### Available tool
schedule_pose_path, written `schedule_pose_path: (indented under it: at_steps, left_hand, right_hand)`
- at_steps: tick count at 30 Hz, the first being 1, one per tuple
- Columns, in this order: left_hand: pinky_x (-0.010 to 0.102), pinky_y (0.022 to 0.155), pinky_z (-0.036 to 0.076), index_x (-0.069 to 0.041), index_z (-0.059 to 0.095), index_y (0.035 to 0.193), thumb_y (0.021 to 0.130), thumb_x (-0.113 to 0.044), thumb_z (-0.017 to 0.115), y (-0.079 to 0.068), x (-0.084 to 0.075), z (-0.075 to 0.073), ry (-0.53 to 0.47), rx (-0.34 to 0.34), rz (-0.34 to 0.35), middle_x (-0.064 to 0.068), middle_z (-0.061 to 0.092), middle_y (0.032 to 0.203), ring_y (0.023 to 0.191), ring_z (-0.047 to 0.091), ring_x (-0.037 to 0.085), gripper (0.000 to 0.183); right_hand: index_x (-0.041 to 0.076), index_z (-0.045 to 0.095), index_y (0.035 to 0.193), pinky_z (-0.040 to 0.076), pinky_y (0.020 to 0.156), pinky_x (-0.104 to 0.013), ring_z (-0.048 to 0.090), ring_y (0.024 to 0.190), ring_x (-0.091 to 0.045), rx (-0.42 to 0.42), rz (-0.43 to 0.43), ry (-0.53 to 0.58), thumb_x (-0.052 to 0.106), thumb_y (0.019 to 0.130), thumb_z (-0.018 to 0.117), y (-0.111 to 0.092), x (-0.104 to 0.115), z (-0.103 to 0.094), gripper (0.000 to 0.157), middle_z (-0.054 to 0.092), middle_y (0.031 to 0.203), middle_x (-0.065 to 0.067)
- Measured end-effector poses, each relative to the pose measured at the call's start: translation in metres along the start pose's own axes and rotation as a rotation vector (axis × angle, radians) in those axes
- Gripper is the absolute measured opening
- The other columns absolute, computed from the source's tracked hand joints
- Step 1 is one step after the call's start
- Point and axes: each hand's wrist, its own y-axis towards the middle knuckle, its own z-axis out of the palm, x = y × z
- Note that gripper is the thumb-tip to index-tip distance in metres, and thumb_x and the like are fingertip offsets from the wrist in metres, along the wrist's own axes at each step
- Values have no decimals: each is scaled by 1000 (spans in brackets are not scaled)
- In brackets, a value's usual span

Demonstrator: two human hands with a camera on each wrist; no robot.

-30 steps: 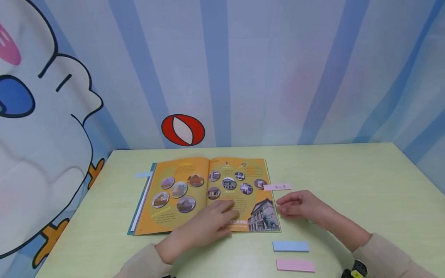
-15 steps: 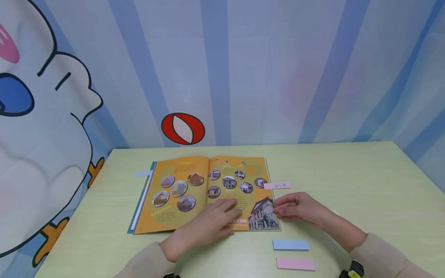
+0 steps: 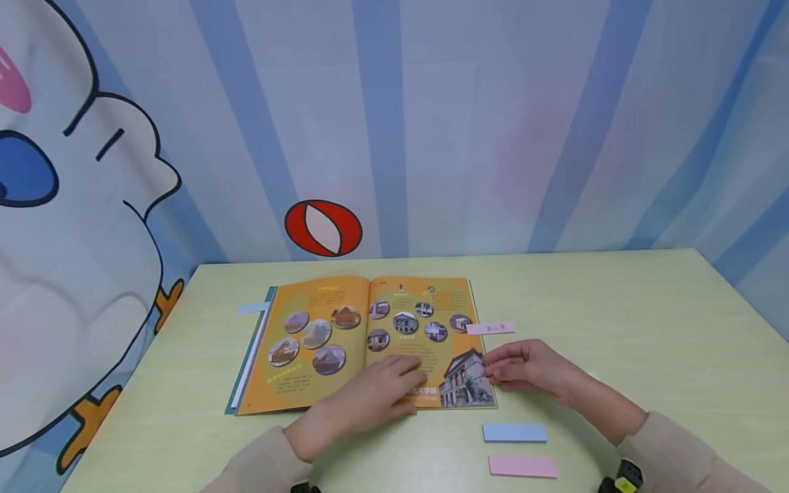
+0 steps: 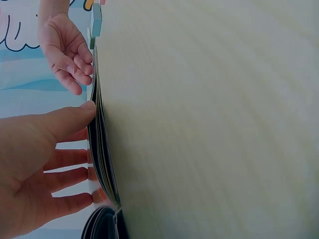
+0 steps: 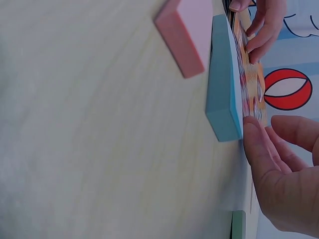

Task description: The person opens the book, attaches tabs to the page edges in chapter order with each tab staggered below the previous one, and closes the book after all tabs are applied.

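Observation:
An open book (image 3: 320, 394) with orange pages and round building photos lies on the table. My left hand (image 3: 376, 390) rests on its right page near the lower middle, fingers extended. In the left wrist view the thumb of my left hand (image 4: 30, 154) lies at the book's lower edge. My right hand (image 3: 542, 373) is at the book's right edge, fingertips touching the edge by the building picture. Its fingers are loosely bent, with no clear pinch in the right wrist view. Just above it, a pink sticky note (image 3: 491, 329) with writing sticks out from the right page.
A blue sticky-note pad (image 3: 514, 433) and a pink pad (image 3: 522, 466) lie in front of the book. A pale blue tab (image 3: 251, 308) juts from the book's left side. A green block (image 5: 238, 225) shows at the right wrist view's bottom. A printed curtain (image 3: 468, 137) hangs behind.
My right hand has moved slightly left, from beside the book to its right edge. My left hand has slid a little to the right on the page.

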Motion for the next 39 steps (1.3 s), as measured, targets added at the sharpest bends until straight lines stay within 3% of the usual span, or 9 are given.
schedule_pose_path:
  at_steps: [8, 24, 39]
  left_hand:
    - [36, 102, 38, -7, 57, 121, 90, -25, 61, -2, 2, 4, 26, -30, 58, 14, 52, 128, 118, 50, 27, 36]
    - [37, 103, 36, -9, 54, 127, 95, -22, 54, -13, 0, 1, -54, -77, 32, 14, 47, 136, 126, 44, 28, 34]
    - [34, 101, 38, -8, 55, 126, 94, -21, 56, -17, 1, -4, -24, -132, 50, 13, 49, 134, 124, 45, 26, 34]
  right_hand:
    - [-17, 49, 121, 53, 79, -34, 66, 89, -20, 4, -16, -1, 1, 89, 59, -1, -3, -2, 38, 68, 101, -15]
    - [-16, 50, 120, 54, 75, -31, 66, 85, -16, 26, 1, 48, 3, 89, 58, 0, -2, 1, 38, 69, 95, -11]
    - [-14, 50, 122, 55, 69, -29, 67, 75, -16, -82, 121, 117, -2, 89, 55, 6, 5, 8, 35, 69, 85, -10]
